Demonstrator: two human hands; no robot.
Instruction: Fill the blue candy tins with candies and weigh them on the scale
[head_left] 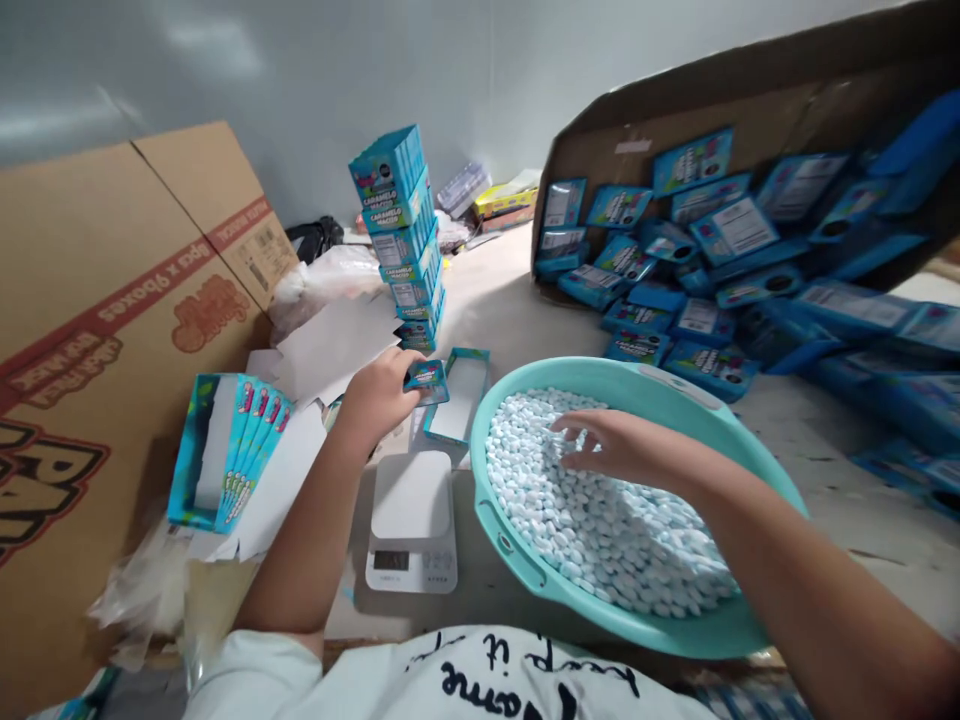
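Between the fingers of my left hand (382, 390) is a small blue candy box (427, 382), held above the near side of an open display box (459, 385) with a white inside. My right hand (611, 445) is over the candies, its fingers curved and somewhat apart, with nothing visible in them. Many small white and pale blue candies (592, 535) fill a turquoise basin (765, 470). A white kitchen scale (412, 500) stands between my arms, left of the basin; its display is lit but too blurred to read.
Behind my left hand rises a tall stack of blue candy boxes (405, 240). At left are a large cardboard carton (112, 260) and a display box with folded blue sleeves (225, 450). A tipped carton (600, 130) spills many blue packs (712, 370) at right.
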